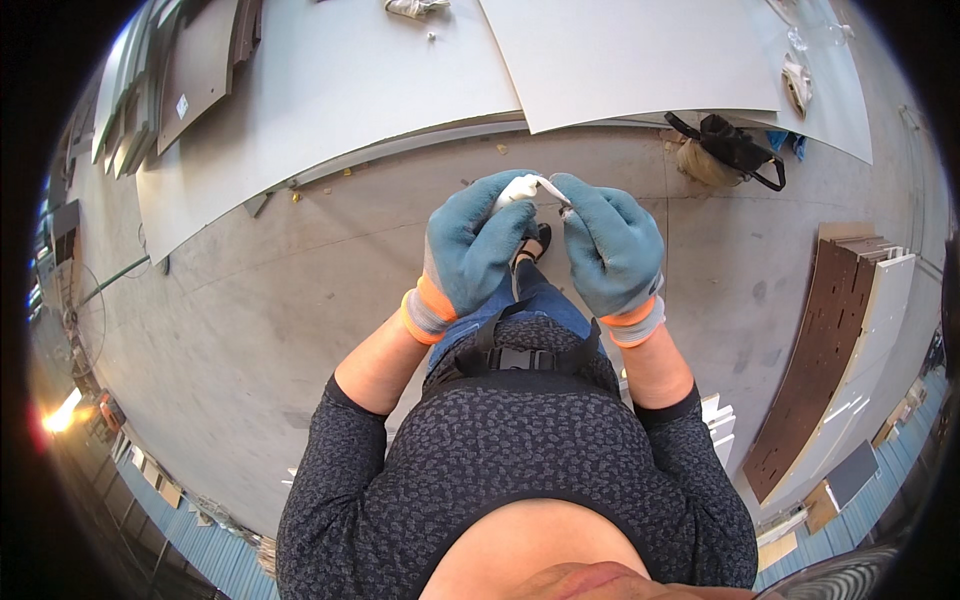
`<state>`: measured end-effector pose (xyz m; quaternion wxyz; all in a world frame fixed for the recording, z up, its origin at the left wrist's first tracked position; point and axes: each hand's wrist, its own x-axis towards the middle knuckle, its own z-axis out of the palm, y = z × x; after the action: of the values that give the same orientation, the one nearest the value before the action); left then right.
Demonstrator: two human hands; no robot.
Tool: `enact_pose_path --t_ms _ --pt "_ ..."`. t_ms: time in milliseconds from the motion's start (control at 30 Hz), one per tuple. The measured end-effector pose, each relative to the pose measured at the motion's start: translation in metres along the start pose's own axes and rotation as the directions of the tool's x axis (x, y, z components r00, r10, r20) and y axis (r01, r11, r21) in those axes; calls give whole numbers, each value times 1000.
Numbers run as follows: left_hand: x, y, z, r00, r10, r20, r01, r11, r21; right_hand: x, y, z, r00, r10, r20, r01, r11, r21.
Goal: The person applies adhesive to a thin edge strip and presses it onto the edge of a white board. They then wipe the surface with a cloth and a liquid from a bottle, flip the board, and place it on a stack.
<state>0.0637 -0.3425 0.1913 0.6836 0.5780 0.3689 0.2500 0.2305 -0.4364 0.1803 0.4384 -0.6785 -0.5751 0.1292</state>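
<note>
My left hand (462,245), in a blue-grey coated work glove with an orange cuff band, is closed around a small white bundle (516,190). From it a thin white strip (552,190) runs across to my right hand (612,245). That hand wears a matching glove and pinches the strip's end between thumb and forefinger. Both hands are raised in front of my waist, a short gap apart. What the bundle is made of cannot be made out, since the left fingers cover part of it.
White panels (640,60) lie across a work surface ahead, with brown panels (200,75) stacked at far left. A black bag (735,148) hangs at the table's right edge near a crumpled glove (797,84). Brown and white boards (820,350) stand at right on the grey floor (270,320).
</note>
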Motion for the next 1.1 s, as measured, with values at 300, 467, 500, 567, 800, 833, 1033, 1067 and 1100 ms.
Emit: enact_pose_path --t_ms 300,467,500,567,800,833,1033,1067,1100 --pt "3 -3 -7 1000 -30 -8 30 999 38 5 0 -8 977 -197 75 211 904 -372" --pt "9 -1 -11 995 -86 -59 84 996 -43 3 3 -14 985 -165 48 170 894 -414" --pt "10 -1 -10 997 -60 -47 58 998 -29 4 5 -15 988 -156 20 150 902 -405" --pt "10 -2 -7 1000 -9 -24 9 1000 -2 7 2 -13 991 -130 14 126 920 -371" --pt "8 -1 -1 999 -28 15 29 999 -37 15 -3 -7 990 -131 47 139 932 -335" --pt "7 -3 -1 1000 -29 9 29 999 -33 14 -4 -7 990 -132 52 142 930 -339" --pt "5 -3 1 1000 -24 -10 23 999 -43 12 -5 -9 983 -171 66 183 907 -378" --pt "5 -2 1 999 -28 -21 27 998 -53 11 -5 -11 982 -172 76 188 905 -383" --pt "7 -2 0 999 -32 -36 30 999 -40 11 -5 -13 981 -173 85 192 902 -387"
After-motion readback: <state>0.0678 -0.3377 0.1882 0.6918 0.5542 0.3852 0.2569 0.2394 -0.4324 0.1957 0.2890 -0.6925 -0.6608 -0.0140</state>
